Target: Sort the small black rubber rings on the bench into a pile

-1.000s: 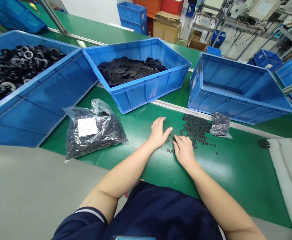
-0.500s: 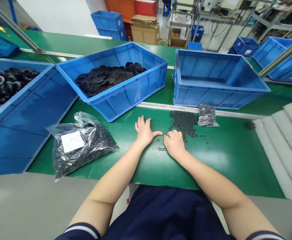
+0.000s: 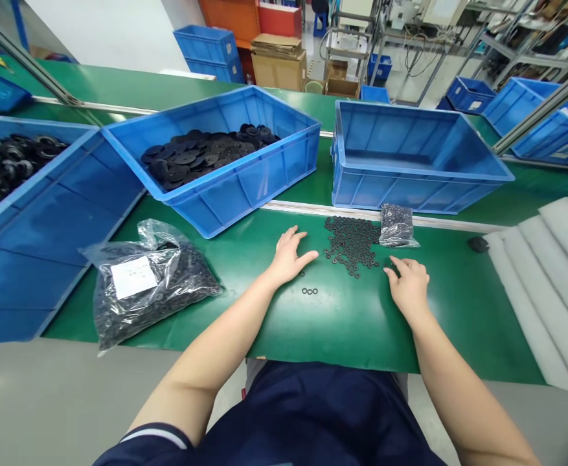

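Observation:
Small black rings (image 3: 352,243) lie in a loose pile on the green tabletop (image 3: 342,330). Three rings (image 3: 309,291) form a short row in front of the pile, and a single ring (image 3: 302,274) sits by my left wrist. My left hand (image 3: 289,259) is open, fingers and thumb spread, left of the pile. Right of the pile, my right hand (image 3: 407,281) has its thumb and forefinger apart around a few stray rings (image 3: 389,264). Behind it lies a small clear bag (image 3: 397,226) of dark parts.
A large clear bag (image 3: 152,291) of black parts lies to the left. Behind stand a blue crate (image 3: 245,188) of black discs and another blue crate (image 3: 424,188). A crate (image 3: 70,239) of rings stands far left. White foam sheets (image 3: 546,278) lie at right.
My right hand has moved right, from beside the row of rings to the pile's right side, and its thumb and forefinger have parted. My left hand stays spread, shifted slightly.

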Demonstrator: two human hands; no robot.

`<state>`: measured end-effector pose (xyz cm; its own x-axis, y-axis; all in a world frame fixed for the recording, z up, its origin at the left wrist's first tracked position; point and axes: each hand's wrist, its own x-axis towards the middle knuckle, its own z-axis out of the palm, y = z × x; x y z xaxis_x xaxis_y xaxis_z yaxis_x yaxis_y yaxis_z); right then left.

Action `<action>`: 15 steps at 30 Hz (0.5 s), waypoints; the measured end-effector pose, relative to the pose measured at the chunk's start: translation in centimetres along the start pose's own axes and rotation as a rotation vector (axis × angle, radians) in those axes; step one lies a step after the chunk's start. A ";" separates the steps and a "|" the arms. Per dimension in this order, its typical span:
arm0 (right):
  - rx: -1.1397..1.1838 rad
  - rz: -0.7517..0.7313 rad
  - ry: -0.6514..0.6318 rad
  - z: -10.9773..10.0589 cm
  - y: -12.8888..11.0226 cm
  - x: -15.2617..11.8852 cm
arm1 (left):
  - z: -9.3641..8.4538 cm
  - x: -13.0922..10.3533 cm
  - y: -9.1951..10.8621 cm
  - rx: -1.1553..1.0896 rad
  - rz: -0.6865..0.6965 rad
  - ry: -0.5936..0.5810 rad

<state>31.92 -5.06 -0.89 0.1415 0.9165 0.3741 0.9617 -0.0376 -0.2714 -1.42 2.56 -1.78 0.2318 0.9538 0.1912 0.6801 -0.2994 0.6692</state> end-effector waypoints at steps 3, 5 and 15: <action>0.074 -0.025 -0.032 0.7 1.6 0.3 | -1.7 -3.4 0.1 0.038 0.064 -0.165; 0.137 -0.069 -0.060 1.3 1.6 0.5 | -2.1 -6.2 0.9 0.140 0.108 -0.221; 0.099 -0.090 -0.071 1.6 0.7 0.5 | 1.6 -9.9 6.0 0.398 0.291 -0.368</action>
<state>32.33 -3.99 -2.34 0.0349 0.9406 0.3378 0.9414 0.0825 -0.3270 1.46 -8.73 -0.83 0.6235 0.7817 0.0173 0.7440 -0.6000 0.2940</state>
